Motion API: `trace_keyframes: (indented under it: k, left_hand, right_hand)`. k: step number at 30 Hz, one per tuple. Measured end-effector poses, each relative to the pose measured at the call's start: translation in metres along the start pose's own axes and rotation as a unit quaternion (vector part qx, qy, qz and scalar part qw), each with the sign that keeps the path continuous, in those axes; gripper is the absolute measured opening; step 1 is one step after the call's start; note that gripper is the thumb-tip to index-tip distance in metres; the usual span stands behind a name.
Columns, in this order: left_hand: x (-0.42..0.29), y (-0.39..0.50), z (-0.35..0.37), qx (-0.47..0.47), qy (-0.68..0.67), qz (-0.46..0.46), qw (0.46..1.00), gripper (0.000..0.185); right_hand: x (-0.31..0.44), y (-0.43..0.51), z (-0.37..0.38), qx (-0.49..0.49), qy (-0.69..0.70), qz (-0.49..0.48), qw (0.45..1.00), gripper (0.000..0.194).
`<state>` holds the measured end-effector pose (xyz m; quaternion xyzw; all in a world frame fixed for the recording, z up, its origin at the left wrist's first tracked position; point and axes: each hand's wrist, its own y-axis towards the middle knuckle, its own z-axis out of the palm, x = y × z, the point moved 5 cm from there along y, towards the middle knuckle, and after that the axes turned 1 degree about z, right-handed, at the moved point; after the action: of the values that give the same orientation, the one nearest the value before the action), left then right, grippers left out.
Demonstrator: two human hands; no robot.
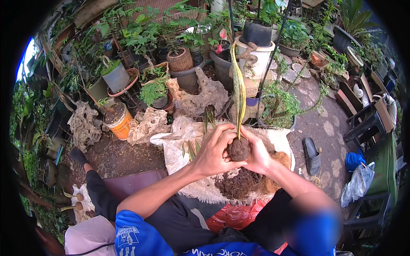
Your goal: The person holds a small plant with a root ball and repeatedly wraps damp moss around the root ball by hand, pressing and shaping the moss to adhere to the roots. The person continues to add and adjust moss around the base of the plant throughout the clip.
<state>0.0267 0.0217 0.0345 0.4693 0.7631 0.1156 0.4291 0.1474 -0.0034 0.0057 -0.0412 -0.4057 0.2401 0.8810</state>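
Observation:
My left hand (211,156) and my right hand (260,150) cup a ball of dark, moist soil (238,149) between them. From its top rises one long, upright, yellow-edged snake plant leaf (238,92). The ball is above a white woven sack (177,128) spread before me. On the sack lie a heap of loose dark soil (237,185) and brown coconut fibre (281,160), both nearer to my body. More variegated snake plant leaves (191,150) show behind my left forearm, and others (209,117) stand at the sack's far edge. My fingers partly hide the ball's sides.
Porous rocks (205,92), an orange bucket (118,123) and potted plants (181,60) line the far side. A dark slide sandal (311,156) lies to the right, near a clear plastic bag (357,185). Leafed balls (79,201) rest at left. Red plastic (235,214) lies between my legs.

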Motion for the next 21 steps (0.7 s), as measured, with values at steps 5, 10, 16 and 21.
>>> trace_keyframes:
  k: [5, 10, 16, 21]
  left_hand:
    - [-0.004, -0.001, 0.005, 0.010, 0.042, 0.001, 0.999, 0.075]
    - [-0.006, 0.000, 0.003, 0.016, 0.042, 0.005, 0.999, 0.077]
    - [-0.004, 0.001, -0.003, -0.053, -0.013, 0.007, 0.999, 0.080]
    - [-0.007, 0.000, -0.006, -0.031, 0.101, 0.067, 0.992, 0.078]
  right_hand:
    - [-0.008, 0.002, -0.007, 0.014, 0.057, 0.000, 0.998, 0.048]
    - [-0.010, 0.003, -0.011, -0.003, 0.052, -0.003, 0.999, 0.044]
    - [0.000, 0.004, -0.005, 0.069, 0.062, -0.057, 0.994, 0.041]
    - [0.001, 0.003, -0.008, -0.006, 0.087, -0.058, 0.995, 0.041]
